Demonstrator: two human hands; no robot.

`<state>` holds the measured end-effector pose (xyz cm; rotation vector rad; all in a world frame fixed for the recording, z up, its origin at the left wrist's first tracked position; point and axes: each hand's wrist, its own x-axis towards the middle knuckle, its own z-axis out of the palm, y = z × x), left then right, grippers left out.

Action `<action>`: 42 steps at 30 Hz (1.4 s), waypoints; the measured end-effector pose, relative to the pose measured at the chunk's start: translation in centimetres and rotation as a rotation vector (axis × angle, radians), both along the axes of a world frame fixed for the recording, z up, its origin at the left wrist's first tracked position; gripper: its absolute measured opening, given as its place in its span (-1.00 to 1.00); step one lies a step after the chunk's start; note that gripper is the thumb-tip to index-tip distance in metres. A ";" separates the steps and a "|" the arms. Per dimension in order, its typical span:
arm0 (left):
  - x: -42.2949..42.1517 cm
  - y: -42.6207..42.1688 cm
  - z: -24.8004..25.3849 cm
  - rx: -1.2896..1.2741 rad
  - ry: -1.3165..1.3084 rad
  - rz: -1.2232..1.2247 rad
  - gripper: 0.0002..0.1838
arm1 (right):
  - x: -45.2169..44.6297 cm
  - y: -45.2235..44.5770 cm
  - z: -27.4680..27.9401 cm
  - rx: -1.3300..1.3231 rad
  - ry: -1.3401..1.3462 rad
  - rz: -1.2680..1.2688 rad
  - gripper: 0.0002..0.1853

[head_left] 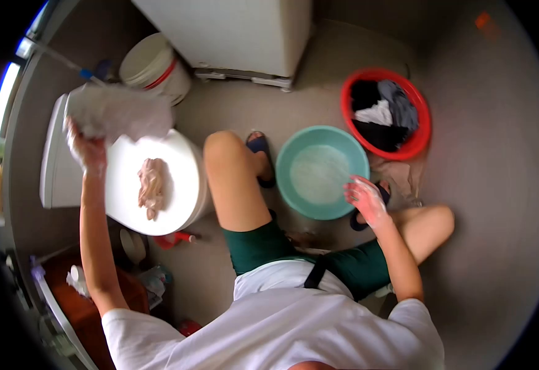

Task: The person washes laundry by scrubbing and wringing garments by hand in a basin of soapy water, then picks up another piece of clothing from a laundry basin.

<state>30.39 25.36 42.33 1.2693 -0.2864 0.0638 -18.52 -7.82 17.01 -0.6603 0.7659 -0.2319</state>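
My left hand (88,148) is raised over the toilet at the left, its fingers closed on a pale, wet-looking cloth (121,114) that spreads to the right and is slightly blurred. Below it, a twisted, beige-pink bunched cloth (151,188) lies on the white toilet lid (183,160). At the right rim of a green basin (288,191) is my right hand (368,200), wet with suds, holding nothing, its fingers apart and a little bent. Cloudy, sudsy water (320,174) fills the bottom of the basin.
A red basin (427,132) with black, grey and white clothes stands beyond the green one, next to a brownish cloth (396,176) on the floor. A white bucket (152,65) and a white appliance (232,37) are at the back. A red-handled object (174,239) lies near the toilet.
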 end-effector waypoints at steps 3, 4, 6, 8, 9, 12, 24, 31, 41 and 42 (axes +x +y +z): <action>2.9 3.7 -3.5 0.272 0.035 0.102 -0.54 | -0.8 0.2 -0.1 -0.002 -0.006 0.005 -0.68; 7.1 7.8 -6.7 0.329 0.000 -0.153 -0.56 | -0.9 0.1 0.2 -0.004 0.022 0.012 -0.68; 14.9 13.1 -11.5 0.286 0.525 -0.303 -0.50 | -1.1 0.0 0.4 -0.009 0.049 -0.044 -0.68; 10.0 7.4 -8.1 0.449 0.741 -0.008 -0.33 | -1.0 0.0 0.4 -0.036 0.090 -0.106 -0.68; 9.7 6.1 -8.2 0.542 0.589 0.081 -0.23 | -0.7 -0.2 -0.1 -0.038 0.147 -0.168 -0.68; 5.6 -1.7 -8.4 0.361 -0.023 -0.578 -0.30 | 0.8 -0.9 -3.5 -0.097 0.354 -0.321 -0.64; -21.8 -32.2 -15.3 0.915 -0.227 -1.700 -0.55 | 0.6 0.5 -20.6 0.176 0.756 -0.318 -0.61; -20.7 -33.0 -17.5 1.028 -0.138 -1.664 -0.63 | 14.8 -3.2 -23.3 -0.083 0.513 -0.241 -0.46; -21.4 -31.7 -19.3 1.170 -0.654 -1.607 -0.57 | 11.0 -11.0 -30.3 0.086 -0.229 -0.621 -0.53; -21.8 -31.5 -19.5 1.172 -0.762 -1.619 -0.56 | 9.3 -12.8 -29.8 0.073 -0.223 -0.786 -0.54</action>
